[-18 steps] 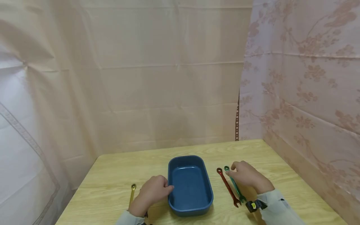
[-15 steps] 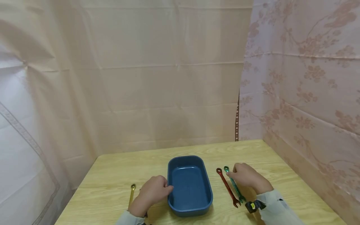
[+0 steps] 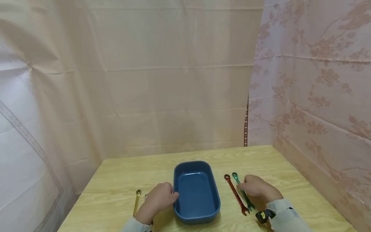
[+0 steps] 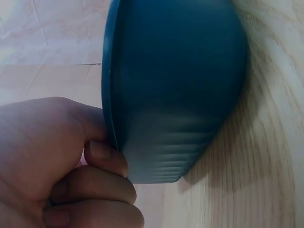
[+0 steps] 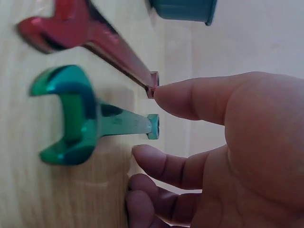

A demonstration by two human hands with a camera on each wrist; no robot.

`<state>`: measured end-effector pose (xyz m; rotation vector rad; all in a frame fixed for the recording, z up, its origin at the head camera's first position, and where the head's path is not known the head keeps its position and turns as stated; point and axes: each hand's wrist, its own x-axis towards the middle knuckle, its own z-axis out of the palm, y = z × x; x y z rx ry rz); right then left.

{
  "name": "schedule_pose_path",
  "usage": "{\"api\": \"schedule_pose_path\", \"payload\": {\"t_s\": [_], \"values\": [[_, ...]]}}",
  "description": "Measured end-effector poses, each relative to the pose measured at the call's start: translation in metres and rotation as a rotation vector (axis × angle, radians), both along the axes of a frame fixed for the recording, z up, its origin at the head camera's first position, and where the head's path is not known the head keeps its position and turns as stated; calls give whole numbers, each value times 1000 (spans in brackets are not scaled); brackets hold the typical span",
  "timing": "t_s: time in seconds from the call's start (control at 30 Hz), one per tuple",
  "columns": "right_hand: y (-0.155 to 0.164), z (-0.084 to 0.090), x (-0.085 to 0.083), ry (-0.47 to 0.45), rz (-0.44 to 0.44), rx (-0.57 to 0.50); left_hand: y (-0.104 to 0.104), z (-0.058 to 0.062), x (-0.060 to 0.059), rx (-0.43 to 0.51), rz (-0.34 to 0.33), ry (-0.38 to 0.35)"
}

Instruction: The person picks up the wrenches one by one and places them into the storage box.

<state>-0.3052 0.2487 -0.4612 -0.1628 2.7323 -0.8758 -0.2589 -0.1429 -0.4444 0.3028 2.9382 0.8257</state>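
Observation:
My left hand point(image 3: 160, 197) pinches the left rim of a deep blue rectangular tray point(image 3: 195, 193), thumb over the inside. In the left wrist view its fingers curl beneath the rim against the outer wall. To the right of the tray, a red combination wrench point(image 3: 236, 195) and a green combination wrench point(image 3: 244, 193) lie side by side on the table. My right hand point(image 3: 258, 188) is at the green wrench. In the right wrist view, its thumb and fingers stand apart on either side of that wrench's shaft, and no firm contact shows.
A yellow wrench point(image 3: 137, 203) lies left of my left hand, its lower end hidden by the forearm. Beside it a small shiny ring end point(image 3: 146, 195) peeks out. The wooden table point(image 3: 130, 170) backs onto a beige curtain point(image 3: 174, 96), with a floral cloth point(image 3: 318, 106) at right.
My right hand has slid a little nearer to me along the green wrench, away from its ring end. The left hand still holds the tray rim. The wrenches have not visibly moved.

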Motion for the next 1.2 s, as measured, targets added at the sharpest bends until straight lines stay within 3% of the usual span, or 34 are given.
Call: {"api": "schedule_pose_path", "payload": {"t_s": [0.4, 0.63, 0.83, 1.2], "values": [[0, -3, 1, -12, -13, 33, 5, -1, 0, -35, 21, 31], [-3, -8, -2, 62, -11, 94, 6, -3, 0, -45, 42, 12], [-4, -11, 2, 70, -26, 93, 6, -5, 1, -45, 54, -22], [-5, -12, 1, 92, 0, 119, 7, -4, 3, -71, 47, 32]]}}
